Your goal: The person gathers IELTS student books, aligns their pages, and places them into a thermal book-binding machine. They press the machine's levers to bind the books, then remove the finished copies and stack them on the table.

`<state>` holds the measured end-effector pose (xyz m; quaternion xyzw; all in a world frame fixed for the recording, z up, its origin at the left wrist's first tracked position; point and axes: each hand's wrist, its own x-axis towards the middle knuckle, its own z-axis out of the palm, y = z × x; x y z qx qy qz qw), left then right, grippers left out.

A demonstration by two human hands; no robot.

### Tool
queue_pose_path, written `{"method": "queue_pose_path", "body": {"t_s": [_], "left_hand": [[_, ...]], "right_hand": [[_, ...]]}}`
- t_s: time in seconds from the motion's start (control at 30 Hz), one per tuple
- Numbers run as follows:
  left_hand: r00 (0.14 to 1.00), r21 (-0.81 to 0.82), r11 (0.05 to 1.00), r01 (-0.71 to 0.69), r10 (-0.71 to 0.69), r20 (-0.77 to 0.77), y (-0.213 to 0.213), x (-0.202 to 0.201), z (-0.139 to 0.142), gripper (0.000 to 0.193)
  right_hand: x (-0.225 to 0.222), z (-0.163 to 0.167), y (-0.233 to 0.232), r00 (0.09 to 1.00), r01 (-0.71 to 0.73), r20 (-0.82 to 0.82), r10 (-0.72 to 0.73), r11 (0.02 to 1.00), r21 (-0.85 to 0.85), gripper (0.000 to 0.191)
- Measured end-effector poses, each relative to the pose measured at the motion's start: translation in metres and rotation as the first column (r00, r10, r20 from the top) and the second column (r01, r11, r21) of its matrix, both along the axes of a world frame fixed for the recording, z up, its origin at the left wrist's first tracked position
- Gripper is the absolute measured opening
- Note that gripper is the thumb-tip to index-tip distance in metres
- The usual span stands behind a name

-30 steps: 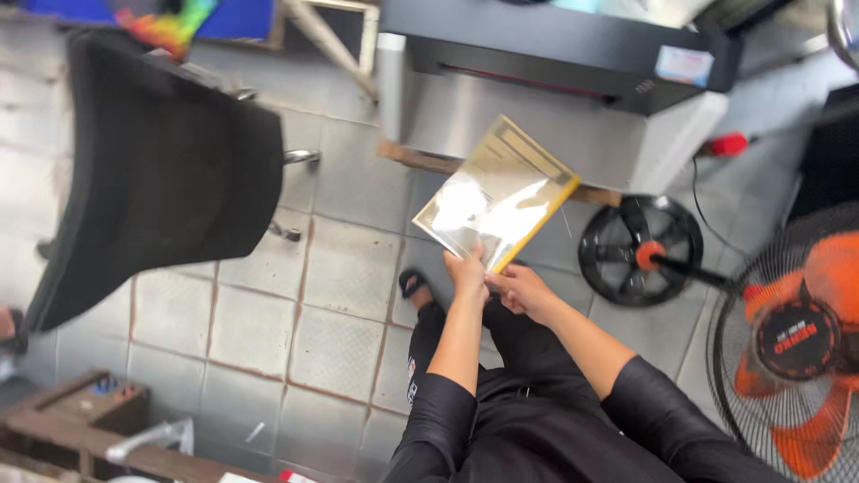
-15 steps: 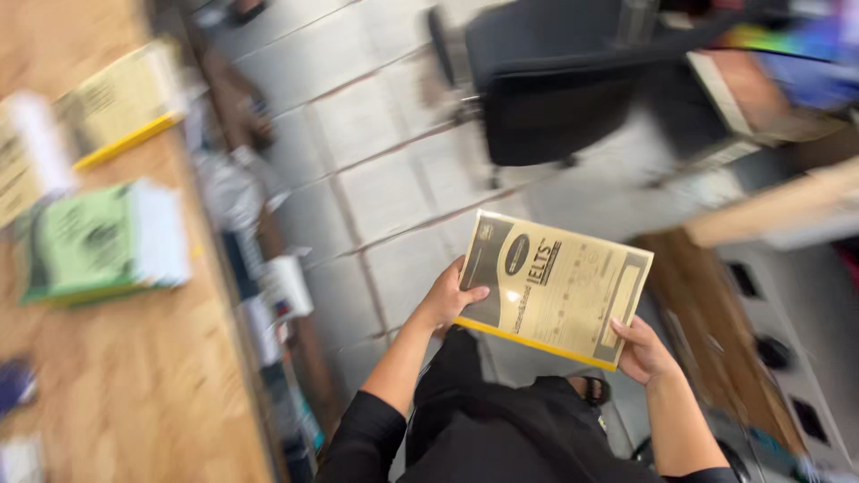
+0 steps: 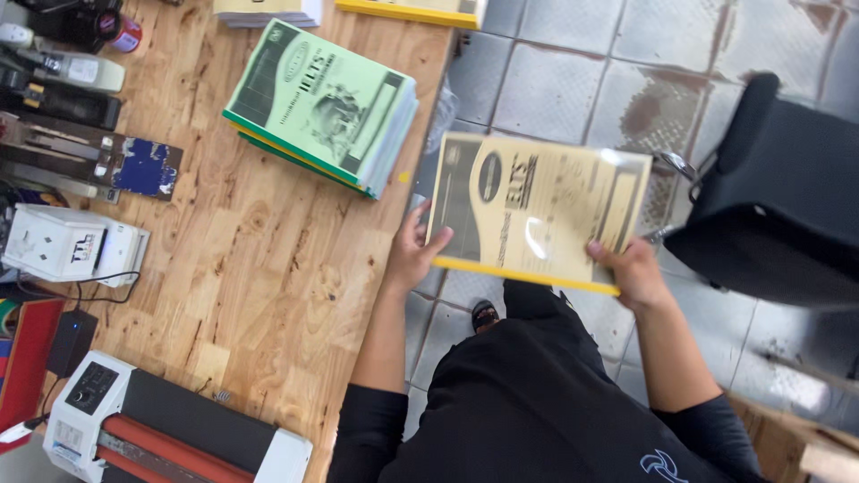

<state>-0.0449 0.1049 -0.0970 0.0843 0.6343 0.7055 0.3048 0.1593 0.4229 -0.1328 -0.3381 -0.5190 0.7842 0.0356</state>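
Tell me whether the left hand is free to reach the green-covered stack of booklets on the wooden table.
Probably not yet: the left hand grips the yellow booklet. Bare table lies between it and the green stack.

You have two hands in view, your left hand (image 3: 413, 253) and your right hand (image 3: 632, 271), and between them one yellow booklet (image 3: 537, 210) with a glossy cover. On the wooden table (image 3: 268, 268) you can count one stack of green booklets (image 3: 322, 107), and at the far edge two more items, one pale stack (image 3: 266, 11) and one yellow book (image 3: 412, 11), both cut off. There is one white laminating machine (image 3: 152, 434) with red rollers, one white boxy device (image 3: 67, 243), and one small black adapter (image 3: 72, 340). One black chair (image 3: 778, 197) stands on the tiled floor.
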Motion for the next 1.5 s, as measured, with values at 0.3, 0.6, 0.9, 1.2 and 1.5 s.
{"method": "queue_pose_path", "body": {"t_s": [0.3, 0.6, 0.9, 1.2, 1.5], "left_hand": [[0.752, -0.451, 0.626, -0.636, 0.372, -0.545, -0.052, -0.139, 0.096, 0.053], [0.730, -0.756, 0.140, -0.639, 0.419, -0.539, -0.040, -0.226, 0.056, 0.072], [0.630, -0.629, 0.236, -0.741, 0.568, -0.529, -0.029, -0.220, 0.040, 0.072], [0.646, -0.373, 0.540, -0.754, 0.714, -0.271, -0.059, -0.205, 0.027, 0.079], [0.566, 0.053, 0.564, -0.824, 0.817, 0.108, -0.070, -0.201, -0.006, 0.091]], "right_hand": [[-0.368, 0.039, 0.100, 0.928, 0.001, -0.372, -0.020, 0.999, -0.052, 0.025], [-0.607, 0.010, 0.089, 0.920, -0.305, -0.309, 0.242, 0.936, -0.177, 0.028], [-0.612, -0.004, 0.085, 0.913, -0.370, -0.185, 0.363, 0.929, -0.005, 0.032], [-0.598, 0.029, 0.082, 0.919, -0.364, 0.348, 0.183, 0.064, 0.929, 0.061], [-0.532, 0.062, -0.108, 0.562, -0.559, 0.063, 0.825, 0.322, 0.764, 0.058]]}}
